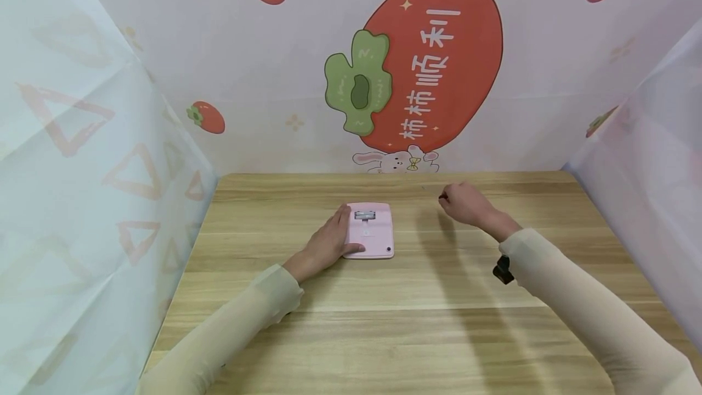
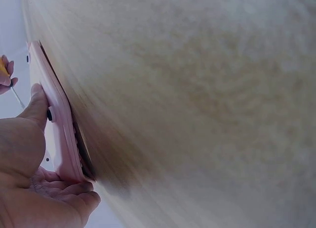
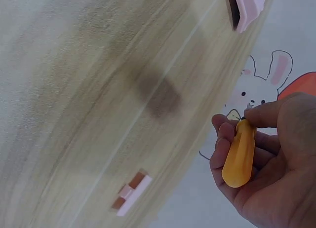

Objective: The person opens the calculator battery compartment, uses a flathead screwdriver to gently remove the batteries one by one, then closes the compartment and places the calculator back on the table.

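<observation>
A flat pink device, which looks like a small scale (image 1: 375, 238), lies underside up on the wooden table with its battery compartment (image 1: 364, 215) uncovered and battery cells inside. My left hand (image 1: 331, 235) grips its left side, the thumb (image 2: 37, 105) on the upward face and the other fingers curled at the edge. To the right, above the table and apart from the device, my right hand (image 1: 468, 203) holds an orange-handled screwdriver (image 3: 239, 156). Its thin metal shaft shows in the left wrist view. In the right wrist view a small pink cover (image 3: 135, 196) lies on the table.
A patterned white sheet (image 1: 263, 139) with printed persimmons stands behind the table's far edge. Similar sheets close off the left side (image 1: 99, 200) and the right side (image 1: 652, 157). The wooden tabletop (image 1: 373, 334) stretches toward me.
</observation>
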`<action>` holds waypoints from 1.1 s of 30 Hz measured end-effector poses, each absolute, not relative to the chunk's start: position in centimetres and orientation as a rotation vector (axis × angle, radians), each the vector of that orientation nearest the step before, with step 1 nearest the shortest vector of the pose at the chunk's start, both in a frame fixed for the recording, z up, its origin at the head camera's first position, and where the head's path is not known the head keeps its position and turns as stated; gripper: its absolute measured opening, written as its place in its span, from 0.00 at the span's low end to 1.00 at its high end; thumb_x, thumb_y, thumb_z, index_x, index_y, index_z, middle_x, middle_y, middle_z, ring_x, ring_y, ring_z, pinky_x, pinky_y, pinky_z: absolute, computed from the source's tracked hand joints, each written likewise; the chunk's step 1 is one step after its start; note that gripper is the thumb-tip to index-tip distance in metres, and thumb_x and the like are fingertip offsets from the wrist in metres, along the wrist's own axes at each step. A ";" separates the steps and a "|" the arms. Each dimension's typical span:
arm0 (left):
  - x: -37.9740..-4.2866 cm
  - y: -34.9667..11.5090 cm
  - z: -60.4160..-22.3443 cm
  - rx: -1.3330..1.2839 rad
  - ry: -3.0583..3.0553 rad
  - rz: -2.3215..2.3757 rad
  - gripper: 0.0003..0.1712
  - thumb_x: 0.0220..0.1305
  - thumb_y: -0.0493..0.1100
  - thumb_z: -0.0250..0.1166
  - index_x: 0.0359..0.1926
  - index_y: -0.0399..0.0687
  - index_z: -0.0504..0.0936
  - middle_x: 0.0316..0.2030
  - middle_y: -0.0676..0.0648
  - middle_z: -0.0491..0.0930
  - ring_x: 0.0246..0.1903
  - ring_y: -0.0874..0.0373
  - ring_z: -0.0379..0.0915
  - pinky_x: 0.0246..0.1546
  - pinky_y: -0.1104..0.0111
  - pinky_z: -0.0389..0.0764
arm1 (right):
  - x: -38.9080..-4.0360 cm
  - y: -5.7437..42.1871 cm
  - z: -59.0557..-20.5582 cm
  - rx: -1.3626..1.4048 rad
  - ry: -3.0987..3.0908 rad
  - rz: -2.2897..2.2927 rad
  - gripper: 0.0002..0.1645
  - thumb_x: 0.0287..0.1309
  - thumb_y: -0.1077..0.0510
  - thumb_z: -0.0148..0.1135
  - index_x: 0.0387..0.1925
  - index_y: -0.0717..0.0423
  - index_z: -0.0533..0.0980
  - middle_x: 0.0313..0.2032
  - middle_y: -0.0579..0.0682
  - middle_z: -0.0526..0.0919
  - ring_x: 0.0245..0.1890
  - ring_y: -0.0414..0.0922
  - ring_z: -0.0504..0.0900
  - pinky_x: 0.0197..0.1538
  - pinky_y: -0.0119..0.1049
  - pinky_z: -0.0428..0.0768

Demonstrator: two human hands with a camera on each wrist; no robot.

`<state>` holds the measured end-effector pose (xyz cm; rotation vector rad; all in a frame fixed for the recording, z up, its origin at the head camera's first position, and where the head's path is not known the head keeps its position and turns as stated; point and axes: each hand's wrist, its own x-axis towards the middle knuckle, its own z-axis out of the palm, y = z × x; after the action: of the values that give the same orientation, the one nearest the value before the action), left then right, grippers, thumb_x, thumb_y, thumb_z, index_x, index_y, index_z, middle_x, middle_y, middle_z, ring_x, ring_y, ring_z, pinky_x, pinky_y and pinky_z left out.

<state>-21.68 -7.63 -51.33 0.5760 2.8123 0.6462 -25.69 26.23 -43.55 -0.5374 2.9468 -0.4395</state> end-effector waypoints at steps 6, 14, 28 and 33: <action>-21.7 -7.7 -51.2 0.587 2.819 0.647 0.63 0.66 0.62 0.72 0.82 0.32 0.47 0.83 0.32 0.48 0.81 0.40 0.51 0.78 0.50 0.63 | -25.7 26.8 -44.6 -0.450 2.949 -0.407 0.18 0.73 0.61 0.57 0.25 0.62 0.81 0.17 0.47 0.73 0.17 0.41 0.65 0.25 0.35 0.66; -21.6 -7.6 -51.2 0.587 2.818 0.642 0.64 0.66 0.62 0.72 0.83 0.32 0.46 0.83 0.32 0.48 0.81 0.40 0.51 0.78 0.50 0.63 | -25.3 27.1 -45.6 -0.326 2.954 -0.387 0.17 0.72 0.59 0.61 0.24 0.60 0.81 0.18 0.48 0.76 0.19 0.42 0.67 0.23 0.35 0.66; -21.5 -7.6 -51.1 0.585 2.819 0.633 0.64 0.66 0.62 0.71 0.83 0.32 0.45 0.83 0.33 0.47 0.81 0.40 0.50 0.79 0.51 0.61 | -24.6 26.9 -46.9 -0.223 2.961 -0.366 0.25 0.67 0.58 0.61 0.14 0.48 0.65 0.15 0.44 0.63 0.17 0.40 0.59 0.21 0.34 0.56; -21.6 -7.6 -51.1 0.576 2.813 0.649 0.64 0.66 0.62 0.72 0.83 0.32 0.45 0.83 0.33 0.47 0.81 0.40 0.50 0.79 0.51 0.61 | -24.4 26.9 -47.5 -0.224 2.945 -0.418 0.28 0.66 0.60 0.59 0.11 0.47 0.61 0.12 0.41 0.57 0.15 0.38 0.54 0.21 0.31 0.53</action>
<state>-21.59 -7.59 -51.14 0.5765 2.8125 0.6492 -24.36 26.89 -47.50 -0.2243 2.9446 -0.4181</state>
